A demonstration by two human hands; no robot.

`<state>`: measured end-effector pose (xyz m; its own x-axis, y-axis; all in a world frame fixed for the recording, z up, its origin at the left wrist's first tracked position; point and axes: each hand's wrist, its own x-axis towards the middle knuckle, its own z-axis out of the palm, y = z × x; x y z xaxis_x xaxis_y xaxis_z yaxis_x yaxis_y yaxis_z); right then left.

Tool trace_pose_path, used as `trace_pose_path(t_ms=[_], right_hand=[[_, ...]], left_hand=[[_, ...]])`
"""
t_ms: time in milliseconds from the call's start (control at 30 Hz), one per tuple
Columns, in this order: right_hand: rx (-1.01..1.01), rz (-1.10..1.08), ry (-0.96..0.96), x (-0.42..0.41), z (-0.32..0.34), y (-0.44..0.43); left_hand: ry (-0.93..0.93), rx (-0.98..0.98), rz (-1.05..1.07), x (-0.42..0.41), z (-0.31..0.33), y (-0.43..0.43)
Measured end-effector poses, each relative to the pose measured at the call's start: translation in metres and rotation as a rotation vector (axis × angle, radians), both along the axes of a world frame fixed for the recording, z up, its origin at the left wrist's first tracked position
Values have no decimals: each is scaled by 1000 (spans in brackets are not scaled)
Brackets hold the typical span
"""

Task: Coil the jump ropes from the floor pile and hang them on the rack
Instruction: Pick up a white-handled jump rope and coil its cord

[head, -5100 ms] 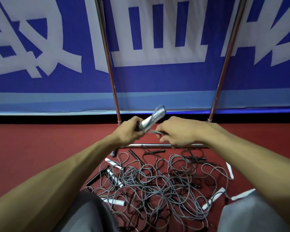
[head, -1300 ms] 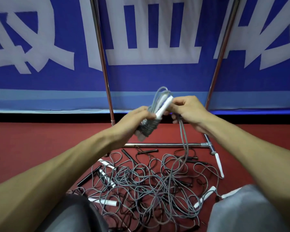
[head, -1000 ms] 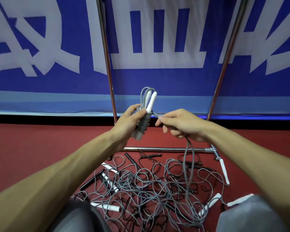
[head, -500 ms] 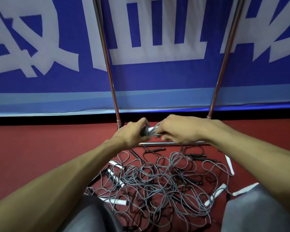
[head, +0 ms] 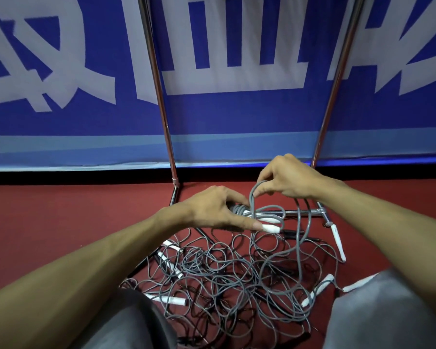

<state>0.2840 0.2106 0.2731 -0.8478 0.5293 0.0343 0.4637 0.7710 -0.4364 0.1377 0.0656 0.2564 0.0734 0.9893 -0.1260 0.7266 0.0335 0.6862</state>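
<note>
My left hand point(head: 217, 210) grips a coiled grey jump rope bundle point(head: 259, 214) with white handles, held sideways above the floor. My right hand point(head: 285, 178) pinches the loose grey cord of that rope and holds a loop of it above the bundle. The cord's tail drops from my right hand down into the pile of tangled grey and black jump ropes point(head: 232, 278) on the red floor. The chrome rack point(head: 161, 104) stands behind, with two uprights and a low crossbar; its top is out of view.
A blue banner with white characters point(head: 224, 109) hangs right behind the rack. White handles point(head: 337, 240) lie scattered around the pile. My grey-clad knees point(head: 378, 316) flank the pile at the bottom. Red floor point(head: 61, 210) spreads to the left.
My hands have separated: my right hand rose with a loop of cord, while my left hand keeps the bundle low and sideways. A second ago the bundle was held upright and higher.
</note>
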Motion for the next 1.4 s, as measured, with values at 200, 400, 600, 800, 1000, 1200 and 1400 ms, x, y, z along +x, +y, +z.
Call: trace_pose_path(t_ms=[200,400,600,800,1000,1200,1400], right_hand=[[-123,-12,30,1,-11,6],[-549,-9,-127,-6,-2,-12],[-554,70,-292,-11,28,-37],[181,328,-368,-23,36,-58],[304,296,-87,-16,32,-57],[219,-20,76,-3,30,-30],[22,-141,115,6,22,-17]], left_hand=[[-392,113,201,-4,5,-1],[-712,236,544,-16,8,6],[-649,353,633,-29,0,6],[-32,328,533,-52,-14,2],[208,213,168,-38,-11,-8],[199,199,-43,-11,3,-8],[-199,163,68,2,12,-8]])
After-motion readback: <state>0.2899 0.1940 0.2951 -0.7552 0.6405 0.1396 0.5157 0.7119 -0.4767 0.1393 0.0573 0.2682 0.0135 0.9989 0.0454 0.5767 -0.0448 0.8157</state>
